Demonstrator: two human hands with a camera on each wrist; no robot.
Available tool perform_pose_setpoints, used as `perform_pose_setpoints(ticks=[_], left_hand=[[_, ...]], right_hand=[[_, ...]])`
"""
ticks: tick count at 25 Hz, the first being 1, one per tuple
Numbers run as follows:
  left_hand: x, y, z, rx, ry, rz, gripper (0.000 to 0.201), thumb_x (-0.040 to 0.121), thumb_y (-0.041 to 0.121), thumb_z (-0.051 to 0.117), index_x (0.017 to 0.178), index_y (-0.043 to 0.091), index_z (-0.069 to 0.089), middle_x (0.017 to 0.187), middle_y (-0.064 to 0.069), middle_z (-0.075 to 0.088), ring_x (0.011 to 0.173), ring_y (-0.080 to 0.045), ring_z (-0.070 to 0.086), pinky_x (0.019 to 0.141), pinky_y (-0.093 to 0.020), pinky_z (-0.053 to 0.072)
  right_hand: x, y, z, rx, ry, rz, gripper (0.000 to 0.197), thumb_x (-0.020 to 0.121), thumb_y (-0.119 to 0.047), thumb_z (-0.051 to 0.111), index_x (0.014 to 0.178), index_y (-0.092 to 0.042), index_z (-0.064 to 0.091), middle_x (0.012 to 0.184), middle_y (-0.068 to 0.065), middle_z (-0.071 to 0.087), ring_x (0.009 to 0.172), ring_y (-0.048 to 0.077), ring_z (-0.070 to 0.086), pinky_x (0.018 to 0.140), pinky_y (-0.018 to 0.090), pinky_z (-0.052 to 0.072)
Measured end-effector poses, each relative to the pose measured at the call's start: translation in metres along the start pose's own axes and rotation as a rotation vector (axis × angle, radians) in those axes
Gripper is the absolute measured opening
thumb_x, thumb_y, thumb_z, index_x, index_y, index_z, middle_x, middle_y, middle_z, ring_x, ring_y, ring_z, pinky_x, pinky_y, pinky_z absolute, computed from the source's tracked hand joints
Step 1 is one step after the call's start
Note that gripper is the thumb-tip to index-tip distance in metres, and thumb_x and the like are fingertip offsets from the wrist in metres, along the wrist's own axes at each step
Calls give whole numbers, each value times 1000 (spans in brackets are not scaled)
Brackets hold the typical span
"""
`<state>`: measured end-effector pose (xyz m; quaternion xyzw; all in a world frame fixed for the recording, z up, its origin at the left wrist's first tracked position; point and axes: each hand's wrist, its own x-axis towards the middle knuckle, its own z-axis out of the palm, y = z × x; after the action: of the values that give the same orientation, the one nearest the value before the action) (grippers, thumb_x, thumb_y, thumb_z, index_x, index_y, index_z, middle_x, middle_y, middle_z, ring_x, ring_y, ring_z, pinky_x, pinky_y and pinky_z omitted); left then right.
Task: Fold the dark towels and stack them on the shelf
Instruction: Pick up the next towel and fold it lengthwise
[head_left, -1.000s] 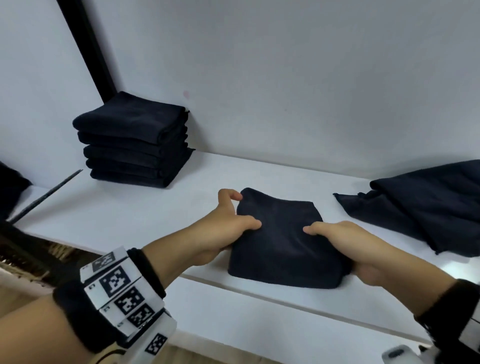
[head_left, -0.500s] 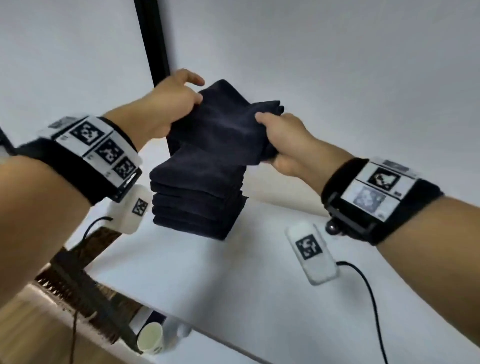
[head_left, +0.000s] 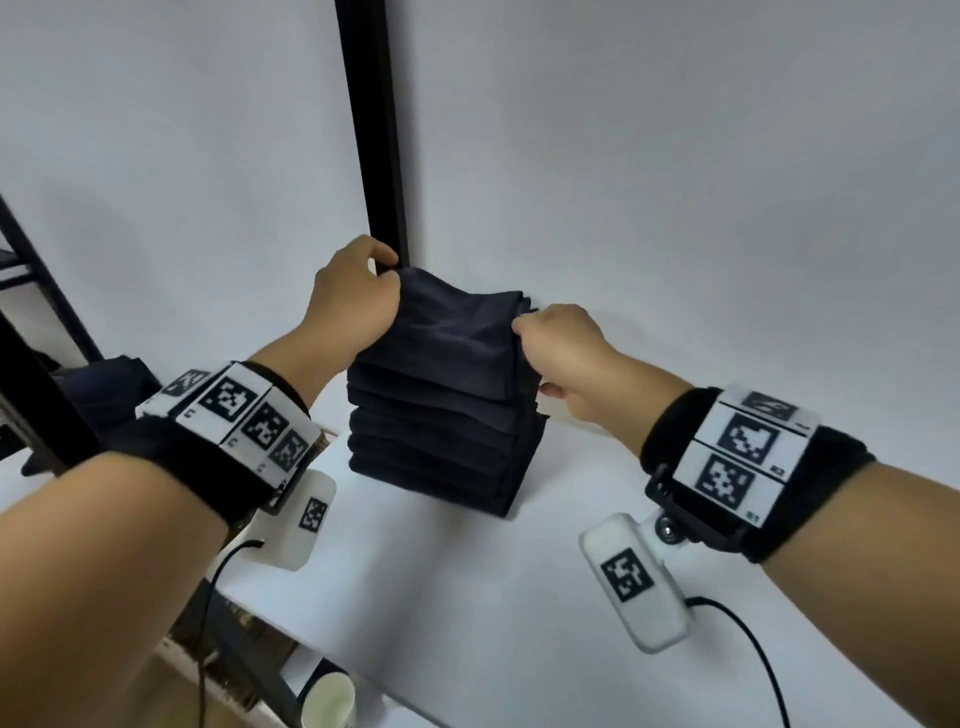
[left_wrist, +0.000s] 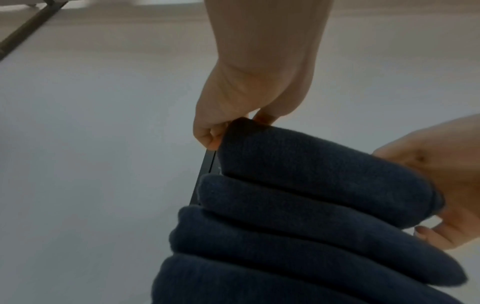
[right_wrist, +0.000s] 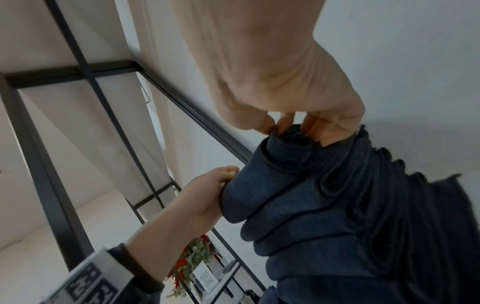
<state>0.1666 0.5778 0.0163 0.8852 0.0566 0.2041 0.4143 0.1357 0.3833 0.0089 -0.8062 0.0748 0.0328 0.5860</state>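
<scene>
A folded dark towel (head_left: 457, 325) lies on top of a stack of several folded dark towels (head_left: 436, 447), which stands on the white shelf (head_left: 467, 597) against the wall. My left hand (head_left: 382, 270) pinches the towel's far left corner. My right hand (head_left: 530, 358) grips its right end, fingers curled under the fold. In the left wrist view the left hand (left_wrist: 218, 133) holds the top towel (left_wrist: 324, 174) at its corner. The right wrist view shows the right hand's fingers (right_wrist: 309, 127) tucked into the folded end of the towel (right_wrist: 285, 174).
A black upright post (head_left: 374, 130) stands just behind the stack. Dark cloth (head_left: 119, 379) lies on a lower level at the left. A paper cup (head_left: 330, 701) sits below the shelf's front edge. Bare shelf surface stretches in front and to the right of the stack.
Both hands lifted the folded towel from the middle of the shelf, carried it left over the stack, and have now lowered it onto the stack's top.
</scene>
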Motion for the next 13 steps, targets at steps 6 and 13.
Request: perform_pose_setpoints(ticks=[6,13], left_hand=[[-8,-11,-8,-39,-180,7,33,96,16,49,125,31,54,109,-4,64,97,-24,62,75,-34,52],[-7,-5,-6,377,-317,153,46,97,4,39,137,24,49,143,-6,43,121,-28,50,95,-35,45]], right_hand=[[-16,6,-9,-50,-96,140,17,86,-23,48,96,-17,61,86,0,58,75,18,54,60,28,41],[8,3,-6,-191,-19,65,15,93,-25,50,99,-13,56,96,6,56,78,20,51,59,28,41]])
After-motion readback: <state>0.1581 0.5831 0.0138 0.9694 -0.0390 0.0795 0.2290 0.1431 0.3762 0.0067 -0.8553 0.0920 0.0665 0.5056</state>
